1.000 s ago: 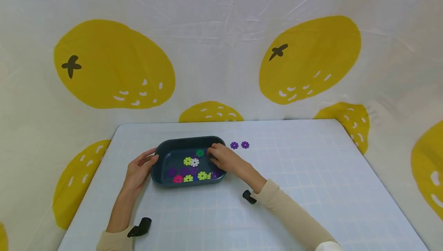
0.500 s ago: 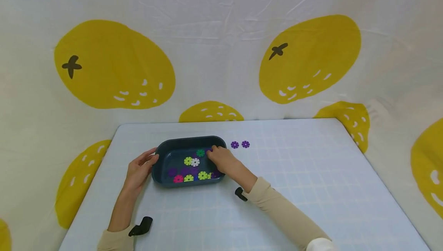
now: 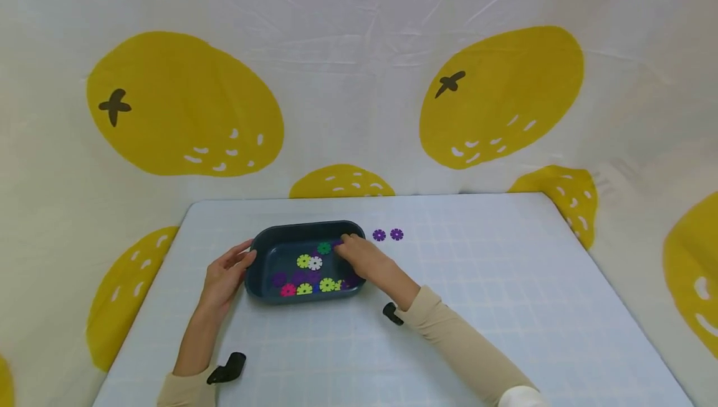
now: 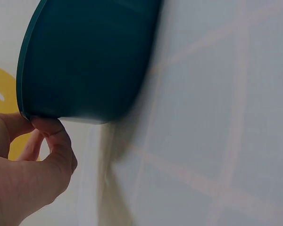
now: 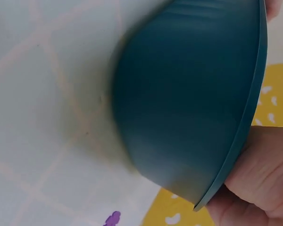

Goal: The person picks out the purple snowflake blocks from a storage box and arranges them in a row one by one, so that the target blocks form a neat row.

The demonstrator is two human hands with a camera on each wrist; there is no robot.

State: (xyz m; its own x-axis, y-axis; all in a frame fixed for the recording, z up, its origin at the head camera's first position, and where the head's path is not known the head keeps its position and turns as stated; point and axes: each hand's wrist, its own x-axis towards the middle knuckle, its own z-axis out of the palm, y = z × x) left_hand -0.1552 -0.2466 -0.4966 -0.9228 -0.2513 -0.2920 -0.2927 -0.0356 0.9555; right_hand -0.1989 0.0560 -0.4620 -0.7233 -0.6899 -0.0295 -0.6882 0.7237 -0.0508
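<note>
A dark teal plastic basin [image 3: 305, 300] stands on the table with several flower-shaped discs inside. Among these are a green disc [image 3: 324, 248], a white disc [image 3: 315, 263], a pink disc [image 3: 288, 290], yellow-green ones and dim purple ones. My left hand [image 3: 222, 279] holds the basin's left end, with thumb and fingers at the rim in the left wrist view. Over the right rim, my right hand [image 3: 367, 258] reaches in with bent fingers. A purple patch shows at its fingertips, but whether they pinch a disc is hidden. In the right wrist view the rim covers those fingertips.
Two purple discs [image 3: 387, 234] lie side by side on the table, just right of the basin's far corner. The pale checked table [image 3: 477, 257] reaches back to a white curtain [image 3: 359, 101] printed with big yellow fruits.
My right forearm has shifted a little left and its hand has turned slightly, with the fingers staying inside the basin. The left hand and the basin hold their place.
</note>
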